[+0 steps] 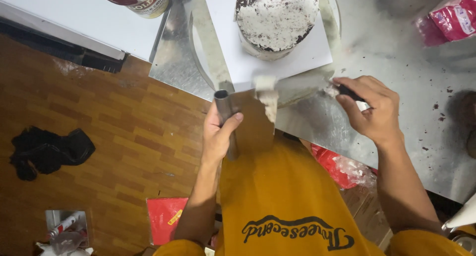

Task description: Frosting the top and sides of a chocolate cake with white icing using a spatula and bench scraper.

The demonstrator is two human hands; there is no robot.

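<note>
On steel table (396,33), one cake (276,19), left hand (218,134) gripping one scraper (250,119), right hand (369,107) one spatula (297,85)

steel scraper (243,114) upright, cream-smeared, spatula (317,85) level across it

A black cloth (47,151) lies on the wooden floor (124,137) beside a red packet (165,219).

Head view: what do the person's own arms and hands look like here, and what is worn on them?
Both hands are bare, with no gloves, rings or watch showing: the left hand and the right hand. The forearms are uncovered too. Mustard-yellow sleeves begin only near the bottom edge of the picture, matching the yellow top, which carries dark lettering across its front.
</note>
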